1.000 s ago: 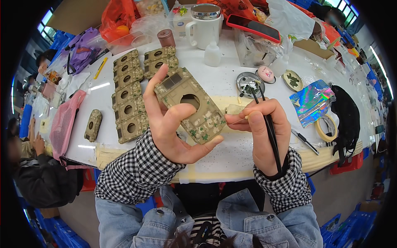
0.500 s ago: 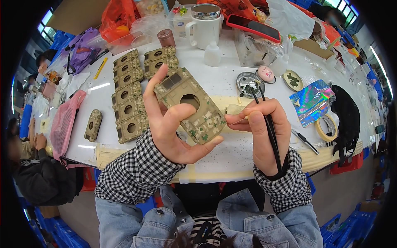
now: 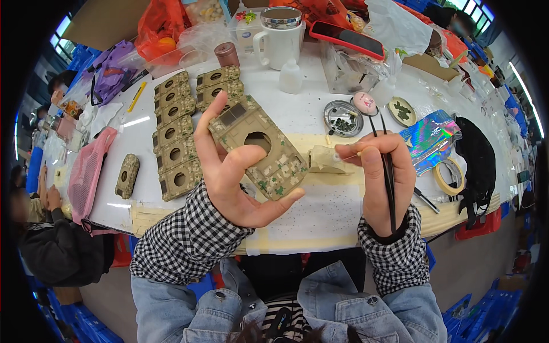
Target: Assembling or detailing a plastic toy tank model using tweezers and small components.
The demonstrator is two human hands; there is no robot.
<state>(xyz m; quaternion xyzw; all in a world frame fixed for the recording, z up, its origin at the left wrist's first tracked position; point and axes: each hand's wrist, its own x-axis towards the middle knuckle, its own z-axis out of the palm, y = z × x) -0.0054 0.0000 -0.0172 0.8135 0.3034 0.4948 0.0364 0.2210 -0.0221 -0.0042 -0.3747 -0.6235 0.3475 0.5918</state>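
Left hand (image 3: pixel 231 177) grips a camouflaged hull (image 3: pixel 257 147), raised above the worktop (image 3: pixel 320 123), thumb at its 5 o'clock corner, fingers along its 9 o'clock edge. Round hole faces up.

Right hand (image 3: pixel 380 180) closed on a black brush (image 3: pixel 388 171) running down across the palm; fingertips pinch a small pale bit, too small to tell. Tan turret (image 3: pixel 327 159) lies just at 9 o'clock of that hand, touching the hull's 3 o'clock end or nearly so; cannot tell.

More hulls (image 3: pixel 177 151) in rows at 9 o'clock of the left hand. Round dish (image 3: pixel 342 118) at 12 o'clock of the right hand. Tape roll (image 3: pixel 449 176) at 3 o'clock. White mug (image 3: pixel 280 37) far back.
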